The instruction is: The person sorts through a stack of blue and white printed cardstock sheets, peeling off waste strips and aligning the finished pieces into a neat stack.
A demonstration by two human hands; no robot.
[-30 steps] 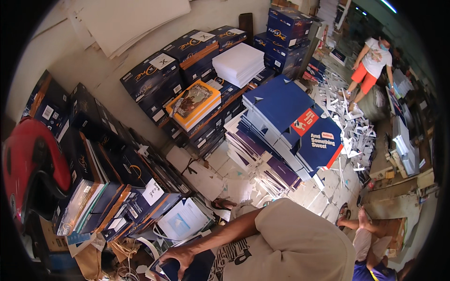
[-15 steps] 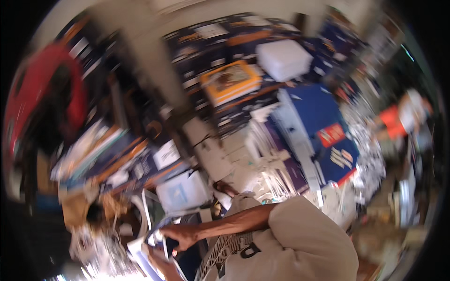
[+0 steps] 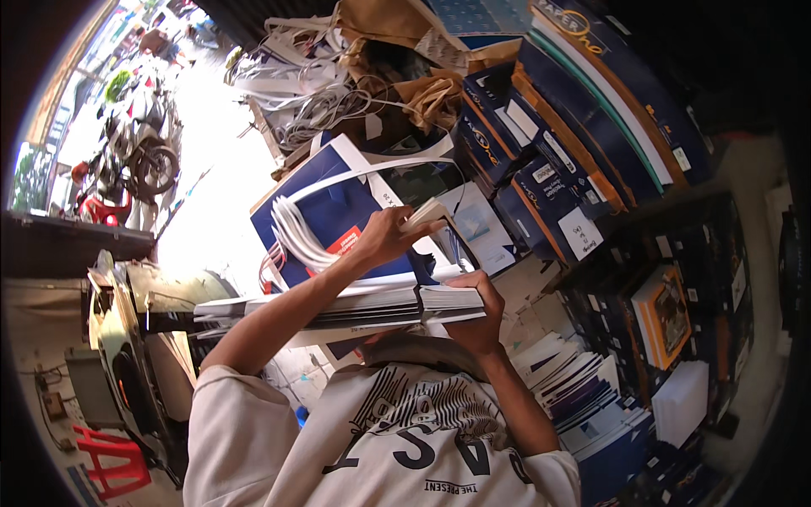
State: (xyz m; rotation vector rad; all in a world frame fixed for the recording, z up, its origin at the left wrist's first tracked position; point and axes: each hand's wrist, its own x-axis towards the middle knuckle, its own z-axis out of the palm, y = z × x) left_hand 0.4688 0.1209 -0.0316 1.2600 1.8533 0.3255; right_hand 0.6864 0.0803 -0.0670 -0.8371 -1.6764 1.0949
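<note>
A thick stack of white paper with dark layers lies across in front of my chest, its left part passing behind my left forearm. My right hand is closed around the right end of the stack. Above it, my left hand has its fingers around the edge of a smaller bundle of pale sheets; part of that grip is hidden. Beyond my left hand stands a dark blue box, with a bunch of white strips curving over it.
Tangled white straps and crumpled brown paper are heaped at the far side. Blue cartons stand stacked to the right. Piles of booklets sit at lower right. A motorcycle is outside at far left.
My view has swung round toward the strap heap and the bright opening. Both hands now appear at the middle with the paper stack; earlier they were low in a blurred view.
</note>
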